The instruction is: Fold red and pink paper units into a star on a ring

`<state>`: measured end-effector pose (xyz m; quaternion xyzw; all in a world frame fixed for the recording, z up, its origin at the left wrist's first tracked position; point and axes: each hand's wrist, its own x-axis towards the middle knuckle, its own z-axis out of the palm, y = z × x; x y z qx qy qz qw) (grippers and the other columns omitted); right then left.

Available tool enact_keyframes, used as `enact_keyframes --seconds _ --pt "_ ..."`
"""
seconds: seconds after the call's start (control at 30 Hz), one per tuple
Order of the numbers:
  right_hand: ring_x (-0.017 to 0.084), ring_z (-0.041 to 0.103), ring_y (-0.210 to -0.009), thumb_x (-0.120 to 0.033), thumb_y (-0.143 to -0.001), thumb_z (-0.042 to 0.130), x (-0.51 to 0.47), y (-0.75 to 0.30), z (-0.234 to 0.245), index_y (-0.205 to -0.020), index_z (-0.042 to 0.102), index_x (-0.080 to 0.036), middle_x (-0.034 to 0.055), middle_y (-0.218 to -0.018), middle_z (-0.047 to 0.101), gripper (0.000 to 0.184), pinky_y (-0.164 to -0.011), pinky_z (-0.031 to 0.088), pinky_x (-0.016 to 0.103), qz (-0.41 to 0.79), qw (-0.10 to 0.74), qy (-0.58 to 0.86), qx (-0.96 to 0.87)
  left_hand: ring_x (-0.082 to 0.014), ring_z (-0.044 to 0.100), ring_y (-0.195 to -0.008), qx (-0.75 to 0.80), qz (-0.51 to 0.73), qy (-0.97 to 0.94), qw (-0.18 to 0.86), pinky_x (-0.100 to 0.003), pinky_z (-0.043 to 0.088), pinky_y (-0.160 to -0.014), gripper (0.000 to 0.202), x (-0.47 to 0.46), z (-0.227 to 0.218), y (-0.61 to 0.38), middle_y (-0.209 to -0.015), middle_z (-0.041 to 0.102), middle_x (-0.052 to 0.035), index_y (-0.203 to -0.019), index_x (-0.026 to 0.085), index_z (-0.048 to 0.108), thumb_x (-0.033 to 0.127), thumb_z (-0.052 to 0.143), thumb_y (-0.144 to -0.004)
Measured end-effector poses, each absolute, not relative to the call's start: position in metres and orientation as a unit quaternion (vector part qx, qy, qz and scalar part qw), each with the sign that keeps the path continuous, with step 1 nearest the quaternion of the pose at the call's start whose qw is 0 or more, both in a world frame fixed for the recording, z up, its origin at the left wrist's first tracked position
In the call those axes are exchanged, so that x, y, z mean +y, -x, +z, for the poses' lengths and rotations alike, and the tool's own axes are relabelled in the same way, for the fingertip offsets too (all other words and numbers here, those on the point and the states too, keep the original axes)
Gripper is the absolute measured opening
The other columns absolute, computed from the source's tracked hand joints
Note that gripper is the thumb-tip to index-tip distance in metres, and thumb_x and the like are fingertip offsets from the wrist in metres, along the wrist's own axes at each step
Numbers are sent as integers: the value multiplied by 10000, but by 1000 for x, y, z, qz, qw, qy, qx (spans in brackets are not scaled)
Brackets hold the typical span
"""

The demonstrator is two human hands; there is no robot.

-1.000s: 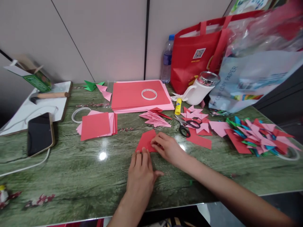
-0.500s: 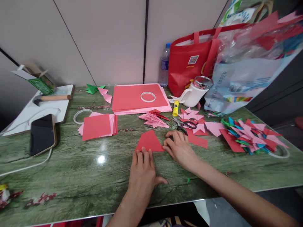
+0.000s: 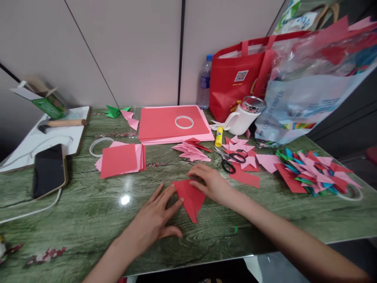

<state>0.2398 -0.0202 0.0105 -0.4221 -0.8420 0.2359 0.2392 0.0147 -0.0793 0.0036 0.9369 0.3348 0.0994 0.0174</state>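
A folded piece of red paper [image 3: 191,198] lies on the table before me, one narrow corner pointing toward the front edge. My left hand [image 3: 156,212] is open with its fingers spread, the fingertips touching the paper's left side. At the paper's far right side, my right hand [image 3: 210,181] has its thumb over the paper and its fingers curled around the far edge. Black-handled scissors [image 3: 231,158] lie just beyond my right hand, beside red paper scraps [image 3: 245,179] and cut pink pieces [image 3: 240,146].
Left stand a stack of red and pink squares [image 3: 119,160], a tape roll [image 3: 100,146], a phone [image 3: 50,171] and a hammer [image 3: 63,123]. Large sheets [image 3: 159,122], a glue stick [image 3: 218,136], a white mug [image 3: 243,120] and bags [image 3: 232,82] are behind. Folded colored pieces [image 3: 318,171] pile up right.
The red paper has turned, its narrow end now toward me. My left hand has moved left with fingers spread wider; my right hand has shifted slightly left over the paper.
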Motion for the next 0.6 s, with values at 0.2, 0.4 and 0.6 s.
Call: enact_keyframes --seconds 0.2,0.4,0.6 --pt "192 573 -857 -123 -746 643 -13 -226 14 -906 617 -177 55 -891 619 171 -760 458 340 240 139 449 -850 -315 326 -1302 307 93 -945 62 -530 352 -1008 681 -74 8 -9 -1319 474 -172 -1277 183 462 580 530 -728" --pt "208 566 -866 -124 -759 625 -10 -222 20 -888 624 -171 60 -869 618 137 -768 447 347 240 101 449 -855 -329 389 -1259 324 60 -940 84 -498 408 -971 653 -70 16 -16 -1251 517 -171 -1232 171 495 573 548 -721" --pt "196 563 -863 -86 -756 601 -15 -220 13 -883 625 -187 55 -875 611 164 -757 446 328 234 140 437 -857 -331 470 -1183 326 68 -939 86 -493 427 -942 575 -67 20 -25 -1124 573 -151 -1072 169 573 595 566 -686"
